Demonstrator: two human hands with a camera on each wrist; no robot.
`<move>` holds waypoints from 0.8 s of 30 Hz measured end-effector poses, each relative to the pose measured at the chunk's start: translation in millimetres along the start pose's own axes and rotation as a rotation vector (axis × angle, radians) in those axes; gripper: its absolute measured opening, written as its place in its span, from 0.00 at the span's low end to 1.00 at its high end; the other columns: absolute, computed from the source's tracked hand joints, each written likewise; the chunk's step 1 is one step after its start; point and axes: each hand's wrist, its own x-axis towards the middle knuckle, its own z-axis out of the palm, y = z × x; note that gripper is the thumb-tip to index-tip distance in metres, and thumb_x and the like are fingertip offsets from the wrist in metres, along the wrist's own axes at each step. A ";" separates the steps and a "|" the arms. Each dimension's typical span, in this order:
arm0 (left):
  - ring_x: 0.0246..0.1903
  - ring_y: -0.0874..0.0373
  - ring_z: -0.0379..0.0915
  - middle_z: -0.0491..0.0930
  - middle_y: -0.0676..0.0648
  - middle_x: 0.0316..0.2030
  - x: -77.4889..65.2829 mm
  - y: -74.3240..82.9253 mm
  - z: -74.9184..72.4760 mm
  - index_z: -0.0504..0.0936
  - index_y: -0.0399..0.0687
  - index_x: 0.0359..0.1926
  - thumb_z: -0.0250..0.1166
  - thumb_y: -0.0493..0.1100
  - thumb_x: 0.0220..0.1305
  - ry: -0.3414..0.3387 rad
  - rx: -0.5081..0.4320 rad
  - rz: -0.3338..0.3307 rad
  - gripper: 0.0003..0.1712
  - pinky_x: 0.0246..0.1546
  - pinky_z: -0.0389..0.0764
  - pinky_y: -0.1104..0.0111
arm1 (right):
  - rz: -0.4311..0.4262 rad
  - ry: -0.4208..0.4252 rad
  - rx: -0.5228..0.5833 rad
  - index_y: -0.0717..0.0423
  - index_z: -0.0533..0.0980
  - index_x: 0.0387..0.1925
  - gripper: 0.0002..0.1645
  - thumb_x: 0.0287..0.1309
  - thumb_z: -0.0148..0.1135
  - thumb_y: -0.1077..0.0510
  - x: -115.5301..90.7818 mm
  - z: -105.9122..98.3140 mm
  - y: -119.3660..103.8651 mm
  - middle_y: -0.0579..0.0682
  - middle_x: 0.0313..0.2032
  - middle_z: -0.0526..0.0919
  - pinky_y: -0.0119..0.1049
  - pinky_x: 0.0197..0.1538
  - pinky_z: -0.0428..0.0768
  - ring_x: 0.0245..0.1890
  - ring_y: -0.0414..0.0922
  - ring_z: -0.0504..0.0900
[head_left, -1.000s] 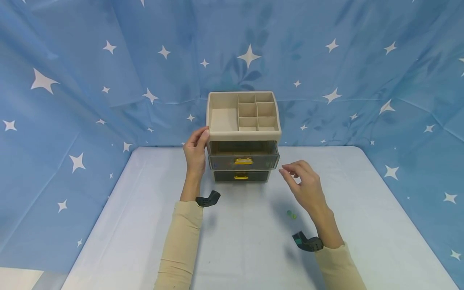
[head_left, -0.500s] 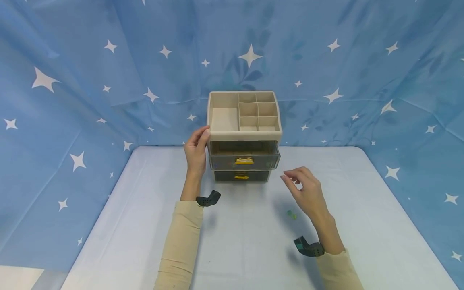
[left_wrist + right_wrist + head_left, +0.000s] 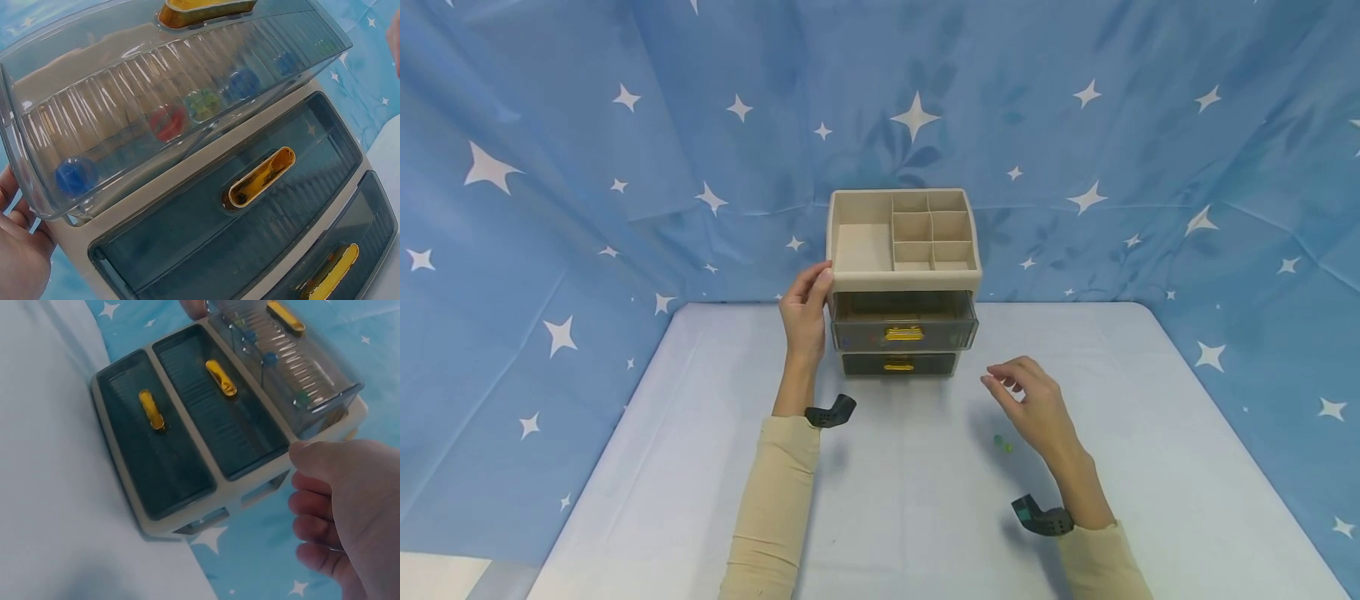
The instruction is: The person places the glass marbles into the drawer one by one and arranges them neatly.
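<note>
A cream drawer organizer stands at the back of the table. Its top clear drawer is pulled out and holds several coloured marbles, including a red one and a blue one. My left hand grips the organizer's left side near the upper front corner, thumb toward the front. Off the right front of the organizer, my right hand hovers with loosely bent fingers and a gap between thumb and fingertips. No object shows in it. Two small green marbles lie on the table just below this hand.
Lower drawers with gold handles are pushed in. On top, the organizer has a wide compartment and several small ones. A blue star-patterned curtain hangs close behind. The table has a white cover.
My right hand has drawn back slightly toward me, away from the pulled-out drawer. The left hand keeps its grip, and the organizer and the table marbles stay where they were.
</note>
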 end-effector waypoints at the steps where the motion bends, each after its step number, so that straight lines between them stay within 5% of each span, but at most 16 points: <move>1: 0.32 0.65 0.73 0.85 0.58 0.37 -0.1 0.0 0.0 0.88 0.50 0.47 0.64 0.42 0.68 0.000 0.001 0.000 0.10 0.33 0.73 0.74 | 0.002 -0.008 -0.001 0.58 0.84 0.39 0.11 0.53 0.75 0.61 -0.8 0.6 1.2 0.49 0.35 0.84 0.23 0.38 0.76 0.34 0.43 0.81; 10: 0.32 0.65 0.74 0.85 0.57 0.37 -0.4 0.2 0.0 0.88 0.53 0.46 0.64 0.41 0.68 -0.005 -0.009 0.007 0.10 0.34 0.73 0.75 | 0.020 -0.071 -0.025 0.60 0.84 0.41 0.13 0.54 0.75 0.59 -6.9 4.8 11.0 0.49 0.34 0.83 0.36 0.36 0.81 0.33 0.43 0.79; 24: 0.35 0.64 0.77 0.85 0.56 0.38 -0.2 -0.3 0.3 0.88 0.52 0.46 0.64 0.43 0.65 -0.008 -0.040 0.003 0.11 0.37 0.78 0.74 | 0.120 -0.240 -0.039 0.58 0.83 0.41 0.13 0.56 0.74 0.56 -19.3 5.0 24.4 0.48 0.35 0.83 0.39 0.38 0.79 0.35 0.43 0.78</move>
